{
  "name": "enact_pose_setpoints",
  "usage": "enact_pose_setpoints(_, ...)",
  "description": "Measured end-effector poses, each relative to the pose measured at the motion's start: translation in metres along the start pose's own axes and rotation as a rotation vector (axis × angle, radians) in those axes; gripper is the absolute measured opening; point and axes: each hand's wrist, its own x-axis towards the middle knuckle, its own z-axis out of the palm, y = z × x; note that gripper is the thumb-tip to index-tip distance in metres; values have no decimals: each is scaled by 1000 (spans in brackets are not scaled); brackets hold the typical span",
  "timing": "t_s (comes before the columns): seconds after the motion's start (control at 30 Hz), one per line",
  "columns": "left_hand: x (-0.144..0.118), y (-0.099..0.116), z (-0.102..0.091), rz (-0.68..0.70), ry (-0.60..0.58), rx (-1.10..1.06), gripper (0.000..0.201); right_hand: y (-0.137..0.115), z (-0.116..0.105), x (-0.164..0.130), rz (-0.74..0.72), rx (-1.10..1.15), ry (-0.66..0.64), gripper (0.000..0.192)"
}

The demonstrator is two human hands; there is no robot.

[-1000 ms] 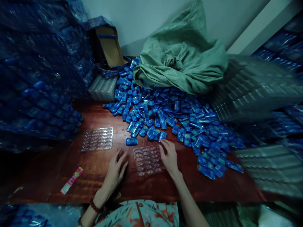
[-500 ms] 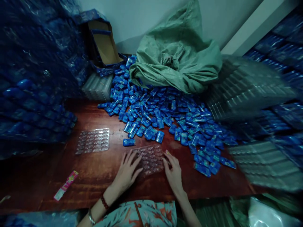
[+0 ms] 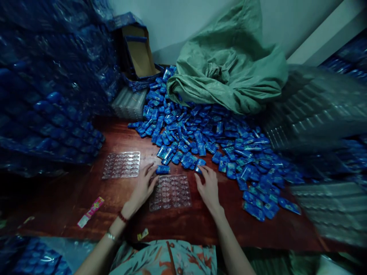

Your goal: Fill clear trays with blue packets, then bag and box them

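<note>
A clear plastic blister tray [image 3: 171, 193] with rows of moulded hollows lies flat on the reddish-brown table in front of me. My left hand [image 3: 144, 186] is at the tray's upper left corner, fingers apart, its fingertips close to the left end of a single blue packet [image 3: 163, 169]. To the right of the tray my right hand [image 3: 208, 188] reaches forward, thumb and fingers apart, with fingertips at another blue packet [image 3: 200, 164] on the edge of the heap. Whether those fingertips press on it I cannot tell. A second clear tray [image 3: 122, 165] lies further left.
A large heap of blue packets [image 3: 226, 141] spreads beneath a green cloth sack [image 3: 229, 72]. Stacked clear trays [image 3: 329, 210] stand at right, more [image 3: 130, 103] at back left. Wrapped blue packs [image 3: 57, 114] tower at left. A pink strip [image 3: 91, 212] lies on the table.
Both hands have left the sides of the tray and moved forward to the blue packets. A small yellow scrap now shows near the table's front edge. The view has shifted slightly left.
</note>
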Motion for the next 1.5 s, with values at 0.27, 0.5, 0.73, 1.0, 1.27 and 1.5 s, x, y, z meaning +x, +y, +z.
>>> enact_pose_setpoints(0.27,84,0,34,-62,-16,116,52,3,27,39,-303,-114,-128,43)
enact_pose_setpoints(0.5,87,-22,31,-24,-76,244,38,69,-6,-10,-51,-302,130,45)
enact_pose_setpoints(0.73,85,-17,23,-13,-75,275,45,65,-22,-7,-60,-433,-95,42)
enact_pose_setpoints(1.0,108,21,10,-3,-115,394,45,11,-13,44,-100,-188,-211,33)
enact_pose_setpoints(1.27,23,29,-2,132,-77,62,18,10,-20,62,-119,-150,-411,26)
enact_pose_setpoints(1.5,97,18,6,5,-142,252,36,-12,1,53,-198,-502,-462,42)
